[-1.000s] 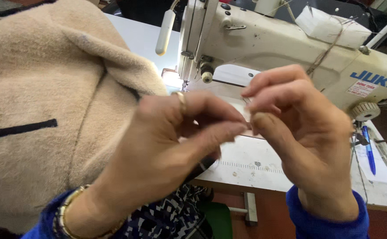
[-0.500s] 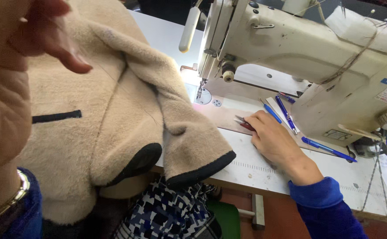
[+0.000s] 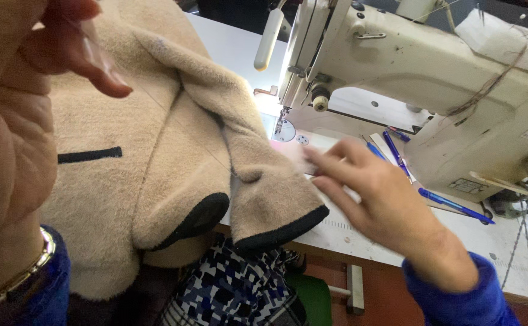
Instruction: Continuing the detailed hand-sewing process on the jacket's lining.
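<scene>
Nearest the camera, the left hand (image 3: 16, 121) was raised high and close, blurred, its thumb and forefinger pinched together; a fine thread could be made out running from that pinch down across the cloth, though what exactly was gripped could not be told for certain. Below it, the beige fleece garment (image 3: 155, 157), edged in dark trim, was draped over the lap and the near edge of the sewing table (image 3: 487, 235), with one trimmed corner hanging past the edge. Further out, the right hand (image 3: 372, 199) was held flat and empty, fingers spread, reaching over the table just beside the garment's folded corner and near the needle area of the cream sewing machine (image 3: 433, 78). Blue pens (image 3: 451, 206) were lying loose on the table by the machine base. A risk was judged from this: the thread could be snapped or tangled in the fleece if pulled too hard, the overhanging garment could be dragged off by its own weight, and fingers could be brought too close to the needle.
</scene>
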